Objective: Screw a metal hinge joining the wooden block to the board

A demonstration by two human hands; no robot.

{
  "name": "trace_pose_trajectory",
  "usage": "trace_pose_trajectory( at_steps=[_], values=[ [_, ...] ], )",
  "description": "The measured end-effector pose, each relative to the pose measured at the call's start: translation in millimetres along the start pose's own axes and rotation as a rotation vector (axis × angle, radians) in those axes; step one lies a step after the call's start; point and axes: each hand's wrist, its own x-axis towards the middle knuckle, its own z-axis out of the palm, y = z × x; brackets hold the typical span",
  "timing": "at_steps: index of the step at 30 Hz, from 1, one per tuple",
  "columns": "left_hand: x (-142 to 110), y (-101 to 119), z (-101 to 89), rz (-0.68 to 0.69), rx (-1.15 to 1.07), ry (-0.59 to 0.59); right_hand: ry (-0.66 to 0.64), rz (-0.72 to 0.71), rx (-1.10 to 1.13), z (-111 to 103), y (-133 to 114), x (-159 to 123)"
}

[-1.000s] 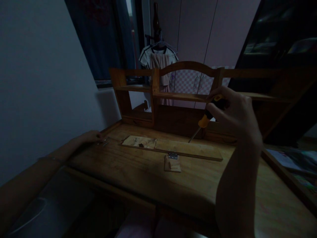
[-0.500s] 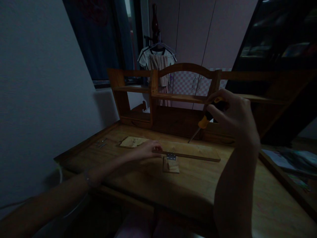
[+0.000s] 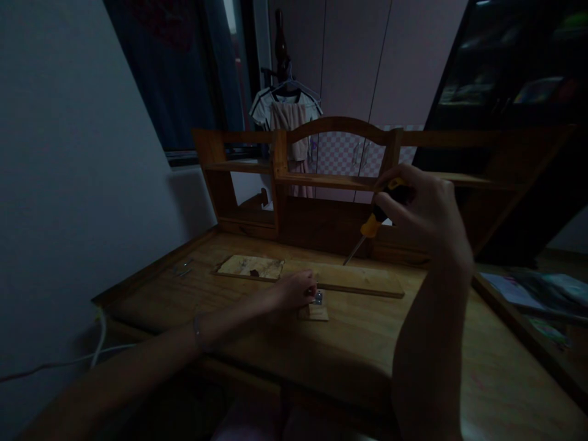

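My right hand (image 3: 425, 211) is raised above the wooden desk (image 3: 367, 349) and closed round a screwdriver (image 3: 370, 228) with an orange and black handle, its metal shaft pointing down and left. A long thin wooden board (image 3: 340, 278) lies flat across the desk. A small metal hinge (image 3: 318, 298) joins it to a small wooden piece (image 3: 315, 312). My left hand (image 3: 296, 289) rests at the hinge with its fingers curled and pinched together; what they hold is hidden.
Some small metal parts (image 3: 182, 267) lie at the desk's far left. A wooden shelf unit (image 3: 285, 177) stands along the back edge. Clothes on a hanger (image 3: 285, 110) hang behind it. Papers (image 3: 533, 291) lie at the right. A white cable (image 3: 98, 343) hangs at the left.
My left hand left the metal parts at the far left and moved right to the hinge. My right hand kept the screwdriver raised, almost still.
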Motion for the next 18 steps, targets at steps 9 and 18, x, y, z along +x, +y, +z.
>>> trace_pose_trajectory(
  at_steps=[9, 18],
  values=[
    [9.3, 12.5, -20.1, 0.105, 0.107, -0.167, 0.008, -0.015, -0.012, 0.7, -0.3, -0.7],
    [10.9, 16.7, -21.9, 0.277, 0.348, -0.214, -0.020, -0.005, -0.022, -1.0, -2.3, -1.5]
  ],
)
